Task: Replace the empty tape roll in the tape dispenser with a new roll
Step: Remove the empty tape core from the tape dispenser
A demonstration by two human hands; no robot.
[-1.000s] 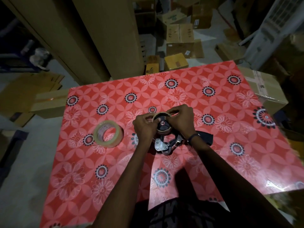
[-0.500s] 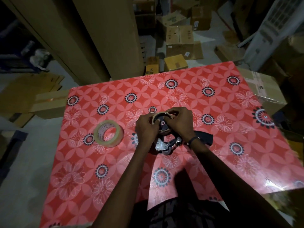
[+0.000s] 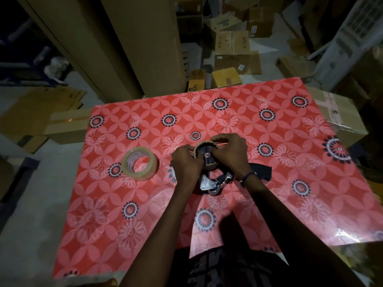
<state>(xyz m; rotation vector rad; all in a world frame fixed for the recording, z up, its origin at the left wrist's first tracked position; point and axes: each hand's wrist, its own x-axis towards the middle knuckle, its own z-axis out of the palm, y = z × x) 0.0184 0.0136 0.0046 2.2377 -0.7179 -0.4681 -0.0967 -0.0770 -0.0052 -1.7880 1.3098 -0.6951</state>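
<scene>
The tape dispenser (image 3: 209, 181) lies on its side in the middle of the red flowered table (image 3: 290, 183), its black handle (image 3: 261, 171) pointing right. An empty brown cardboard core (image 3: 204, 145) sits around the dispenser's black hub. My left hand (image 3: 186, 162) grips the core's left rim. My right hand (image 3: 230, 152) pinches its top and right rim with fingers curled over it. A full roll of clear tape (image 3: 139, 163) lies flat on the table, to the left of my hands and apart from them.
Tall cardboard sheets (image 3: 128, 44) lean behind the table's far edge. Cardboard boxes (image 3: 232, 50) litter the floor beyond. A taped box (image 3: 339, 119) sits against the table's right side, another box (image 3: 66, 125) at its left corner.
My right hand's fingers have curled further over the core's top rim. Both hands stay on the core, and the new roll has not moved.
</scene>
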